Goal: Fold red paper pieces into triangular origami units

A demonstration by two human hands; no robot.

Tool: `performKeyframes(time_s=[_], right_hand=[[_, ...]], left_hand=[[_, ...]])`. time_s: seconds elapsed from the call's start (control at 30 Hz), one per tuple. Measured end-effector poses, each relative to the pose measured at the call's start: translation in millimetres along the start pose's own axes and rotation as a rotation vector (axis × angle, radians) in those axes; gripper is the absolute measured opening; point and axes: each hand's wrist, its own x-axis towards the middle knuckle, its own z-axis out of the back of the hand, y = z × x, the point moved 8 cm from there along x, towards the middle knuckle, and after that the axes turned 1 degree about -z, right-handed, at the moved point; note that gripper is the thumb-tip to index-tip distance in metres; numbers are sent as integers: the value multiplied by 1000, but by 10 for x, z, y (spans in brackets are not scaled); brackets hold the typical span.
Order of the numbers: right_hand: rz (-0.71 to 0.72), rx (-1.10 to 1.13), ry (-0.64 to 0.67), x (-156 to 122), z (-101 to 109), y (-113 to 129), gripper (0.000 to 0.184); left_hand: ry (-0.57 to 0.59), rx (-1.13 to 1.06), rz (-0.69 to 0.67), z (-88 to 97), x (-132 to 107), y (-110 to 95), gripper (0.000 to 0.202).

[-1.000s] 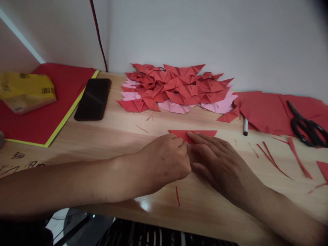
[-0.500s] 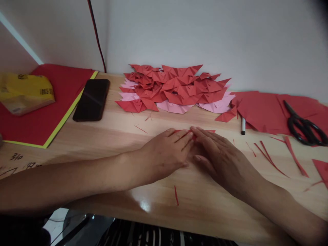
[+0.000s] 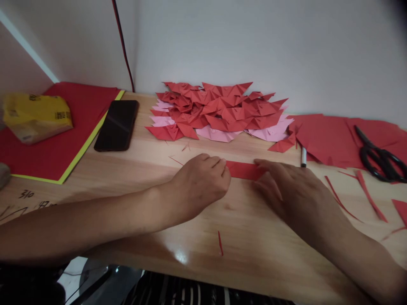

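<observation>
A folded red paper piece (image 3: 243, 170) lies flat on the wooden desk (image 3: 197, 220) between my hands. My left hand (image 3: 200, 184) rests on its left end with the fingers curled and pressed onto the paper. My right hand (image 3: 291, 190) covers its right end, fingers laid flat on it. Only the middle strip of the paper shows between them. Behind it sits a heap of folded red and pink paper shapes (image 3: 219, 111) against the wall.
A black phone (image 3: 117, 125) and a red sheet with a yellow edge (image 3: 47, 140) bearing a yellow packet (image 3: 34, 116) lie at left. Red paper sheets (image 3: 330, 135), black scissors (image 3: 380, 156), a marker (image 3: 303, 156) and thin red offcuts (image 3: 349, 199) lie at right.
My hands, which met over the middle of the red paper, have slid apart along it, left hand curling at the left end, right hand moving to the right end.
</observation>
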Motion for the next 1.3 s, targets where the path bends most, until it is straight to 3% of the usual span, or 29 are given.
performKeyframes(time_s=[0.13, 0.47, 0.8, 0.97, 1.1, 1.3], right_hand=[[-43, -14, 2, 42, -49, -132, 36], [-148, 289, 49, 63, -165, -237, 22], [-357, 620, 123, 43, -252, -328, 22], [-329, 598, 99, 44, -248, -315, 17], [-271, 585, 52, 62, -189, -274, 11], [-177, 490, -64, 88, -59, -223, 8]], left_hand=[[32, -31, 25, -82, 50, 97, 13], [-113, -317, 170, -62, 77, 299, 17], [-204, -575, 180, -112, 57, 337, 9], [-182, -591, 148, -113, 63, 287, 7], [-152, -601, 155, -134, 60, 266, 20], [-180, -639, 154, -125, 63, 262, 4]])
